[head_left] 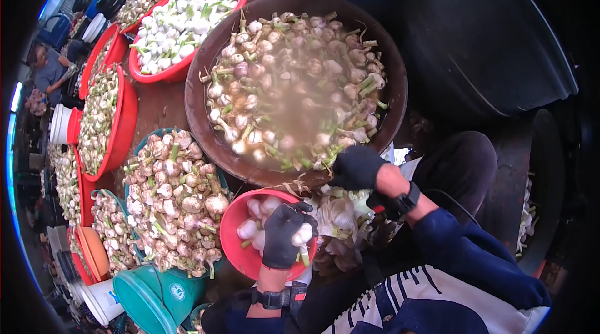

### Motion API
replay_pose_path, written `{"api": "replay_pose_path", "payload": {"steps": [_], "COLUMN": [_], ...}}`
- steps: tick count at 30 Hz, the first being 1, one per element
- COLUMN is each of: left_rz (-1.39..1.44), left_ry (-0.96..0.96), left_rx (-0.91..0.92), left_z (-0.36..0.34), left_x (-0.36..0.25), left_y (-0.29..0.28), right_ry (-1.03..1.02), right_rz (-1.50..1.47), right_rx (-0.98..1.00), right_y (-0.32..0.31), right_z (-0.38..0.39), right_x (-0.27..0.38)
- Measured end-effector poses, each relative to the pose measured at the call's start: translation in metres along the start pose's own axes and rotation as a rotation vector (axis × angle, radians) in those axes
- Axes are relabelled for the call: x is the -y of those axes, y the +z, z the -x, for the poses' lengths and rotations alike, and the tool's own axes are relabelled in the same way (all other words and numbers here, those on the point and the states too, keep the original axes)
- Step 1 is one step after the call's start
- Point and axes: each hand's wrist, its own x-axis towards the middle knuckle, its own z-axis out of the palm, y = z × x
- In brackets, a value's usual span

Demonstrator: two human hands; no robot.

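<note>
My left hand [284, 234], in a black glove, grips a peeled white garlic bulb [302, 235] with a green stem over a small red bowl [230, 253] holding more white bulbs. My right hand [356, 168], also gloved, is closed at the near rim of a large brown basin [200, 118] of garlic floating in cloudy water; what it holds is hidden. Pale peel scraps [334, 224] lie heaped beneath it. A teal tub of unpeeled garlic [172, 202] sits left of the red bowl.
Red tubs of garlic [125, 121] line the left, one holding white bulbs [181, 34]. Empty teal buckets [137, 299] and a white one [94, 303] are lower left. A large black tub [481, 27] stands upper right. A seated person [50, 77] works at the far left.
</note>
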Motion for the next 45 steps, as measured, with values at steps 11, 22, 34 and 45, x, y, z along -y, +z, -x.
{"api": "replay_pose_path", "payload": {"steps": [11,22,34,45], "left_rz": [0.040,0.696,0.253,-0.094], "left_ry": [-0.239,-0.264,0.036,0.178], "left_rx": [0.022,-0.084,-0.483,-0.536], "left_z": [-0.006,-0.019,-0.012,-0.010], "left_x": [-0.017,0.007,0.004,0.016], "left_y": [0.018,-0.003,0.008,0.015], "right_ry": [0.323,-0.282,-0.228,-0.192], "right_rz": [-0.099,-0.568,-0.638,-0.448], "right_rx": [-0.395,-0.093,-0.654,-0.915], "right_y": [0.031,0.033,0.042,0.056], "right_z": [-0.188,-0.058,0.018,0.022], "right_x": [-0.069,-0.018,0.066,0.079]}}
